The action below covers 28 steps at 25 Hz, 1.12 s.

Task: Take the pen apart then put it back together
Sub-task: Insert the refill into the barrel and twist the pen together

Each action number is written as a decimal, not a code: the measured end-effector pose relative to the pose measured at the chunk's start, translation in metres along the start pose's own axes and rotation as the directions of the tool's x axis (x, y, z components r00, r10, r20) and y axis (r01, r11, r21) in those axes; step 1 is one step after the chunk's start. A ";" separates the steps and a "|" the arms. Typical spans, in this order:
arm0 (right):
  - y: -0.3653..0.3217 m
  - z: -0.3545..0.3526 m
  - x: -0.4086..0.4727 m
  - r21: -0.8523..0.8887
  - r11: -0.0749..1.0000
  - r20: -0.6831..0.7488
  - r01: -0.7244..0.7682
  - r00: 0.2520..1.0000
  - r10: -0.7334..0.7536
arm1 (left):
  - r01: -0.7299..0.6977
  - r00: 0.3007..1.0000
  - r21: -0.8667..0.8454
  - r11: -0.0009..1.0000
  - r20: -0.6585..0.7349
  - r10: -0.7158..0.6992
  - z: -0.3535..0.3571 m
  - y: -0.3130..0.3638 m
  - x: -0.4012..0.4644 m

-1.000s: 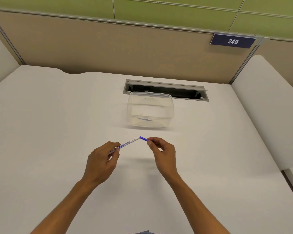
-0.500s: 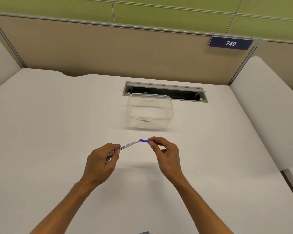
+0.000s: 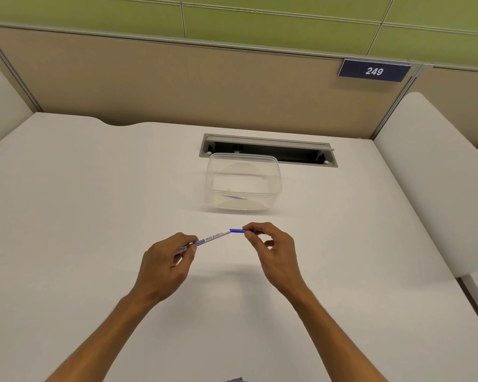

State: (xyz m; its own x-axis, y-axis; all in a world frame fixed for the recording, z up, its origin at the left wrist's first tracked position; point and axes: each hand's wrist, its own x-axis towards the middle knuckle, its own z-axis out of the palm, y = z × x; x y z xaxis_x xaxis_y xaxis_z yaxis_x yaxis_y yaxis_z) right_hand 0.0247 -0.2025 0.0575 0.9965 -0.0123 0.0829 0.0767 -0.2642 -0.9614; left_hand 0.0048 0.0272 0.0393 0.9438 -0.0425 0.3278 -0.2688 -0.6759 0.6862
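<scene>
A person's left hand (image 3: 164,267) closes around the lower end of a white pen (image 3: 210,239) printed "WHITE BOARD MARKER", thumb and fingers pinching the barrel above a pale desk (image 3: 66,216). The pen runs up and to the right from that grip, held in the air between both hands, its blue cap (image 3: 237,230) at the raised end. The right hand (image 3: 272,250) closes on that cap, with thumb and forefinger pinching its far tip and the remaining fingers curled loosely into the palm. Cap and barrel appear joined; whether any gap has opened between them cannot be told. Both bare forearms reach in from the bottom edge of the view, and a soft shadow lies on the desk beneath the hands. Beyond the pen, well apart from it, a clear plastic container (image 3: 243,183) stands on the desk just in front of an open grey cable slot (image 3: 268,148). A tan partition (image 3: 177,86) backs the desk, carrying at far right a dark plate (image 3: 374,71) numbered 249.
</scene>
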 end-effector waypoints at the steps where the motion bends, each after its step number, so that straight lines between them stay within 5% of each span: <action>1: 0.000 -0.002 0.001 -0.018 1.000 0.025 0.016 1.000 -0.015 | 0.005 1.000 0.008 1.000 0.012 -0.005 -0.001 0.000 0.000; 11: -0.006 -0.012 0.012 0.026 1.000 0.138 -0.005 0.990 0.001 | -0.061 0.989 0.033 0.998 0.137 0.056 -0.004 0.004 0.006; 21: -0.008 -0.003 0.006 -0.127 0.990 0.196 -0.066 0.976 0.091 | -0.170 0.976 0.095 0.981 0.154 0.154 -0.007 0.012 0.008; 28: -0.014 -0.012 0.001 -0.145 0.982 0.205 0.120 0.975 -0.089 | -0.137 0.980 0.066 0.988 0.151 0.126 -0.012 0.008 0.011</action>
State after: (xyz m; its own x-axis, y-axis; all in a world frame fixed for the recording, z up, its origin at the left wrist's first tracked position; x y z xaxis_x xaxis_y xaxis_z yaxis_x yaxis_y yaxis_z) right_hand 0.0246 -0.2104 0.0743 0.9713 0.2095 0.1125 0.1902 -0.4004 -0.8964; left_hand 0.0109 0.0302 0.0558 0.9207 -0.2378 0.3094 -0.3820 -0.7109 0.5904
